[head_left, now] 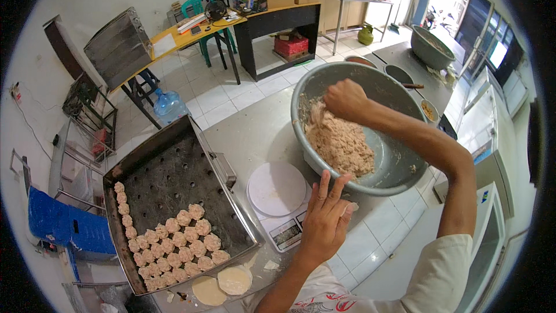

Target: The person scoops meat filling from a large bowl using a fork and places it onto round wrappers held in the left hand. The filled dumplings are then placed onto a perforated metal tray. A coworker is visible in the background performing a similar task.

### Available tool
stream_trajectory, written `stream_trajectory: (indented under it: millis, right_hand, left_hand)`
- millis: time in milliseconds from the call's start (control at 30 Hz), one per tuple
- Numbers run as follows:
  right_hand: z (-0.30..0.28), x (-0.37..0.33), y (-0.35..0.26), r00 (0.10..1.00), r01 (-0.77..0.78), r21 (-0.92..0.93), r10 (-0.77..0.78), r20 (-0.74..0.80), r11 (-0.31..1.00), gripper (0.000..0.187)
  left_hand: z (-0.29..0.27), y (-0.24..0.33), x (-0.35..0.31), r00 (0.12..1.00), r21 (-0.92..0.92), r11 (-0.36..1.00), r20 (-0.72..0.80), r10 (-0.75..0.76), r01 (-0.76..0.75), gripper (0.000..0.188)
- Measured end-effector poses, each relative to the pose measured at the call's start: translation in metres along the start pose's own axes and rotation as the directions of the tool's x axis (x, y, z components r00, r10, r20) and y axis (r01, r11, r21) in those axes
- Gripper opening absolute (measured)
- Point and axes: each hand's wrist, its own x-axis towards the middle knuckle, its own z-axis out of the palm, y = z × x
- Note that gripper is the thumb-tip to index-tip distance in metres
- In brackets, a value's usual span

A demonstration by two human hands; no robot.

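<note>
My right hand point(346, 99) is curled closed inside a large grey basin point(405, 179), at its left inner side. Pale minced meat mixture point(341, 145) is heaped below it, and some shows at the fingers. My left hand point(325, 220) has its fingers stretched out, their tips by the basin's near rim. A small whitish bit shows beside its thumb. Left of that hand stands a white kitchen scale point(278, 188) with a round plate. Two round dough wrappers point(234, 280) lie at the table's near edge.
A dark metal tray point(174, 168) with round holes stands at left, with rows of meat dumplings point(176, 243) at its near side. Beyond the basin are a black pan point(398, 73), a small bowl point(430, 110) and another grey basin point(432, 48). A water bottle point(169, 106) is on the floor.
</note>
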Motion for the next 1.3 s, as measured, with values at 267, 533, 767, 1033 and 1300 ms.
stream_trajectory:
  millis: [267,533,767,1033,1300]
  right_hand:
    - [-0.032,-0.004,-0.018,0.996,0.034,0.111,-0.044,0.082,0.993,0.034]
    - [-0.086,-0.058,0.041,0.998,-0.024,0.629,-0.015,0.057,0.777,0.057]
    - [-0.155,-0.133,0.002,0.975,-0.223,0.662,0.180,0.134,0.716,0.049]
    - [-0.180,-0.136,-0.119,0.966,0.255,0.584,-0.227,-0.123,0.770,0.045]
    - [-0.184,-0.129,-0.150,0.986,0.163,0.484,-0.149,-0.068,0.860,0.044]
  left_hand:
    - [-0.006,-0.006,0.002,1.000,-0.020,0.999,0.010,0.028,-0.028,0.030]
    - [-0.027,0.008,-0.014,0.984,-0.441,0.896,-0.126,-0.122,0.055,0.029]
    - [-0.051,0.001,-0.053,0.774,-0.987,0.131,-0.011,-0.633,0.093,0.048]
    - [-0.071,0.009,-0.067,0.766,-0.996,-0.025,-0.047,-0.641,-0.082,0.067]
    - [-0.091,0.024,-0.105,0.636,-0.923,-0.213,-0.043,-0.770,-0.321,0.059]
